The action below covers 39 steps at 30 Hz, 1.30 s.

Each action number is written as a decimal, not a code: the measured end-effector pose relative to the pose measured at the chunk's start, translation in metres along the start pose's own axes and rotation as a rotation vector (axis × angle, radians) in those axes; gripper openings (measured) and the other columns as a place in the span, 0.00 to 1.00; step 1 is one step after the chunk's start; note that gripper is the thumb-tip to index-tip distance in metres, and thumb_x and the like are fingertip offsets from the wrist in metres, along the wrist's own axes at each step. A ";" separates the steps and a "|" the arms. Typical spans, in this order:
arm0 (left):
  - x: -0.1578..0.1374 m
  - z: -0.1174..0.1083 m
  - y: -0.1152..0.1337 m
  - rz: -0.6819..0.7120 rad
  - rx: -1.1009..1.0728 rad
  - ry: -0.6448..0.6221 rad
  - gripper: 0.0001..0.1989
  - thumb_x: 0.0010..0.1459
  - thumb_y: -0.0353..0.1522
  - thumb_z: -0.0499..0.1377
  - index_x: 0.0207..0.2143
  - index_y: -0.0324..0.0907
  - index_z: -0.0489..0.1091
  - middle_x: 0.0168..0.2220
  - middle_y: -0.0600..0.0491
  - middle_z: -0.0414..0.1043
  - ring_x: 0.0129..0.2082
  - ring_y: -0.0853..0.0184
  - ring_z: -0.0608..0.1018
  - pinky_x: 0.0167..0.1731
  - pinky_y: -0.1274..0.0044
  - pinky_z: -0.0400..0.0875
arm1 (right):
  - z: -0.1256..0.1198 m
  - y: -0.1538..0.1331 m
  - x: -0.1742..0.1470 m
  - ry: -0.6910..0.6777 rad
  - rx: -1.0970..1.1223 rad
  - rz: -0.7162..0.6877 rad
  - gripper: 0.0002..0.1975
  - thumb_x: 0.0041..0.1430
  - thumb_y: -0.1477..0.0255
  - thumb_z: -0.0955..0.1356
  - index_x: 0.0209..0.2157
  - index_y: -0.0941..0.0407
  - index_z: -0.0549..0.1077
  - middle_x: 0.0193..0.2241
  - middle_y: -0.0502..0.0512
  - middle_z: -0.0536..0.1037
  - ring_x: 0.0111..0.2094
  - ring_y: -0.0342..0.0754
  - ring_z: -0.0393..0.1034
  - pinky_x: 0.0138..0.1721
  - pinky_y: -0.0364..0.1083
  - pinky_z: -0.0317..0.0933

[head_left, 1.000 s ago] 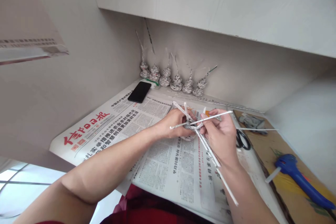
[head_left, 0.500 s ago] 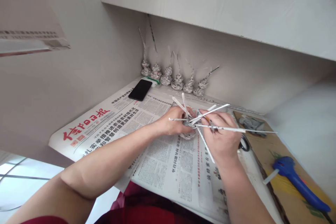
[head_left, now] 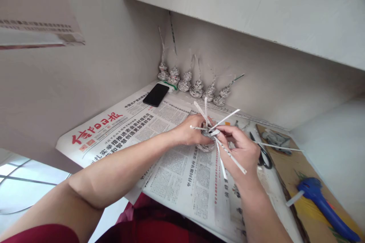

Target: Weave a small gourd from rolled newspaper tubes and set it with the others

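My left hand (head_left: 191, 131) is closed around a small woven newspaper piece (head_left: 205, 147), holding it just above the spread newspaper (head_left: 168, 171). Several rolled paper strips fan out from the top of the piece, one (head_left: 228, 118) pointing away to the right and another (head_left: 234, 160) leaning across my right hand. My right hand (head_left: 243, 150) is pinched at the top of the piece on a paper strip (head_left: 282, 147), whose long tail sticks out past the hand to the right. The fingers and strips partly hide the piece's weave.
Several gourd-shaped woven paper figures (head_left: 196, 89) with thin stems stand along the back wall. A black phone (head_left: 156, 95) lies on the newspaper. To the right are black-handled scissors (head_left: 266, 157), a cardboard sheet (head_left: 288, 172) and a blue glue gun (head_left: 323, 201). A grey panel (head_left: 242, 3) overhangs the back.
My right hand has bent its paper strip over at the top of the piece. Another strip now slants down over the right hand. My left hand keeps its hold; the view has shifted slightly.
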<state>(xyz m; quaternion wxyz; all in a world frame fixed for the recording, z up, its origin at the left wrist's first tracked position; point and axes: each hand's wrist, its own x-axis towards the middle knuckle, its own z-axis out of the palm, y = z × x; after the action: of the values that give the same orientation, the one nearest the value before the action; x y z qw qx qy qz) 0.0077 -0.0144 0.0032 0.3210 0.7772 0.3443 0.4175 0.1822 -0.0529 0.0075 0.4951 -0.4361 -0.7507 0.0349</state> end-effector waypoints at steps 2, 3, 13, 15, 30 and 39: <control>0.000 0.000 0.000 -0.001 -0.002 0.008 0.12 0.46 0.30 0.67 0.37 0.39 0.77 0.32 0.55 0.78 0.32 0.67 0.78 0.33 0.78 0.68 | 0.000 -0.003 -0.001 -0.016 0.071 0.104 0.08 0.60 0.75 0.70 0.40 0.51 0.78 0.36 0.50 0.82 0.32 0.46 0.76 0.37 0.46 0.69; 0.000 0.000 0.000 -0.001 0.000 0.010 0.12 0.46 0.30 0.67 0.36 0.40 0.76 0.31 0.56 0.77 0.31 0.67 0.78 0.33 0.78 0.68 | 0.000 -0.004 -0.002 -0.006 0.088 0.126 0.07 0.60 0.74 0.70 0.40 0.51 0.79 0.36 0.50 0.82 0.33 0.47 0.76 0.38 0.47 0.69; 0.001 -0.001 0.000 -0.036 0.065 -0.009 0.14 0.45 0.31 0.68 0.37 0.39 0.77 0.32 0.54 0.77 0.32 0.66 0.77 0.32 0.78 0.68 | 0.004 -0.002 0.000 -0.039 0.115 0.201 0.06 0.61 0.72 0.69 0.39 0.51 0.78 0.36 0.51 0.82 0.34 0.47 0.75 0.38 0.47 0.67; 0.001 -0.001 -0.001 -0.044 0.071 -0.008 0.17 0.44 0.31 0.69 0.40 0.39 0.77 0.35 0.53 0.78 0.34 0.66 0.77 0.34 0.78 0.69 | 0.005 0.000 0.001 0.003 0.070 0.180 0.06 0.60 0.72 0.70 0.39 0.52 0.78 0.36 0.52 0.82 0.35 0.48 0.76 0.39 0.47 0.67; 0.000 0.001 -0.003 -0.014 0.042 -0.003 0.15 0.45 0.30 0.67 0.39 0.40 0.78 0.35 0.52 0.79 0.36 0.63 0.79 0.37 0.75 0.71 | -0.001 0.006 0.007 -0.148 -0.027 0.010 0.05 0.57 0.76 0.68 0.33 0.52 0.75 0.34 0.52 0.79 0.36 0.49 0.73 0.35 0.46 0.66; 0.001 -0.001 -0.002 -0.009 0.035 -0.035 0.16 0.45 0.30 0.67 0.40 0.41 0.78 0.35 0.53 0.80 0.36 0.64 0.79 0.38 0.76 0.71 | -0.008 0.010 0.009 -0.099 -0.179 -0.216 0.08 0.59 0.77 0.68 0.37 0.50 0.76 0.33 0.50 0.80 0.35 0.49 0.74 0.38 0.47 0.67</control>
<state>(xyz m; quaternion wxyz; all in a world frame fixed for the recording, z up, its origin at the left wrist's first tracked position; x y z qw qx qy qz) 0.0067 -0.0124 0.0028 0.3152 0.7883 0.3492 0.3966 0.1931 -0.0436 0.0130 0.4175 -0.3930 -0.8168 -0.0640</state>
